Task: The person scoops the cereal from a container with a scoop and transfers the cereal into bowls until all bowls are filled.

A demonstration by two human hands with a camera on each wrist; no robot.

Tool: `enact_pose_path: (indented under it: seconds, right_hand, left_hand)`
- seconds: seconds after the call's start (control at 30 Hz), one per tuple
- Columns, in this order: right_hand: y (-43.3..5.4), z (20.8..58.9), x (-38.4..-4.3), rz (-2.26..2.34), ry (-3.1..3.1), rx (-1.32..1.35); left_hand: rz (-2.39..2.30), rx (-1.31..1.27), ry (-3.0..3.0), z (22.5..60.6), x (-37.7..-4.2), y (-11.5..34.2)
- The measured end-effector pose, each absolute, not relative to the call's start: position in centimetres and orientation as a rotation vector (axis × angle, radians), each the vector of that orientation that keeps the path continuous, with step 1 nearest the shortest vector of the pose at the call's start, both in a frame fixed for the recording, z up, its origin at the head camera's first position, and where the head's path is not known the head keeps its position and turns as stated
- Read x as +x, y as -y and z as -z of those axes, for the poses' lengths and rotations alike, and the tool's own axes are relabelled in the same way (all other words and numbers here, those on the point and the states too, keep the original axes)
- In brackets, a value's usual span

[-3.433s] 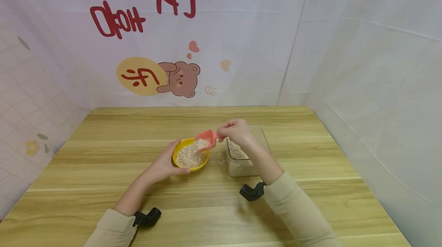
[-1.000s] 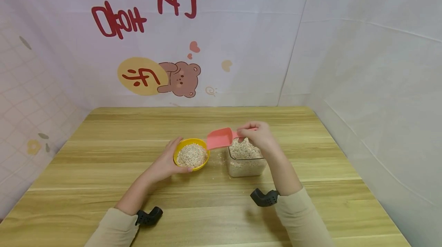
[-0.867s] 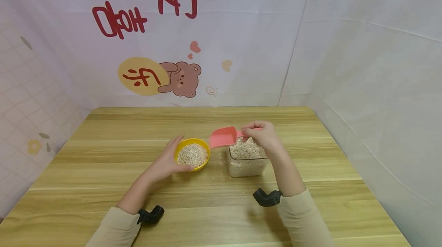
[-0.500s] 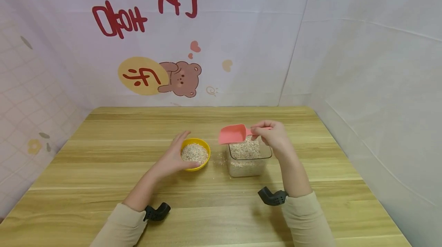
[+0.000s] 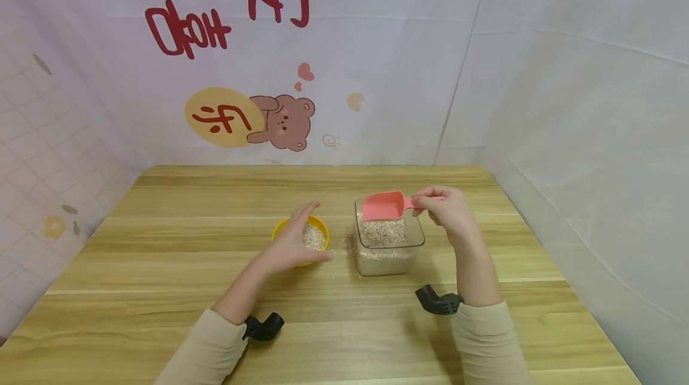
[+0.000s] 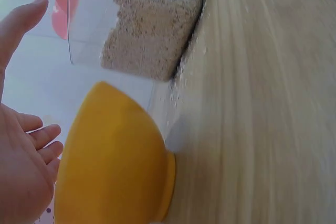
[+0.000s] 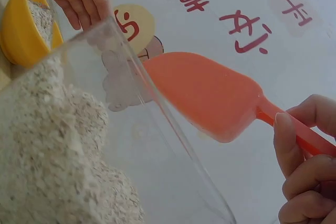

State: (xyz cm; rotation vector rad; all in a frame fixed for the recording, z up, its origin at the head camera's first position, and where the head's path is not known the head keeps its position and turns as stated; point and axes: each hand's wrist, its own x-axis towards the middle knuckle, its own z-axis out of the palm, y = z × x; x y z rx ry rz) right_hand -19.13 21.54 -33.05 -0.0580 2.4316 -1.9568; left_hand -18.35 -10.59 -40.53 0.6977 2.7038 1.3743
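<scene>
My right hand (image 5: 445, 210) pinches the handle of a pink scoop (image 5: 383, 206), held over a clear square container (image 5: 389, 260) of oat flakes. In the right wrist view the scoop (image 7: 205, 95) looks bare, near the container's rim. My left hand (image 5: 290, 246) hangs above the yellow bowl (image 5: 321, 225) with thumb and fingers spread, gripping nothing. It hides part of the bowl, which holds oats (image 5: 314, 238). In the left wrist view the yellow bowl (image 6: 113, 161) stands on the table beside the hand (image 6: 23, 166), with the container beyond it.
Loose flakes (image 5: 346, 248) lie on the wooden table (image 5: 344, 331) between bowl and container. A printed white cloth (image 5: 377, 74) hangs behind the table, and plain cloth (image 5: 592, 134) along the right side. Each wrist wears a black camera mount (image 5: 438, 301).
After oats went from the scoop into the bowl, my right hand has carried the scoop right, over the container. The left hand has let go of the bowl and moved right above it.
</scene>
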Motion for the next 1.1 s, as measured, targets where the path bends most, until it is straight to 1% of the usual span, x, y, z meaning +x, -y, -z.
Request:
enact_pose_path:
  seconds: [0.3, 0.57, 1.1]
  right_hand:
    - [-23.0, 32.9, -19.1, 1.835, -2.515, -0.003]
    - [-23.6, 33.2, -19.2, 1.759, -2.583, 0.036]
    - [-22.5, 33.5, -19.3, 1.68, -2.691, 0.064]
  left_hand:
    - [-1.352, 0.738, -2.682, 40.0, -18.2, 8.2]
    - [-1.353, 0.703, -2.655, 39.8, -18.6, 6.2]
    - [-1.363, 0.693, -2.614, 40.0, -19.3, 4.2]
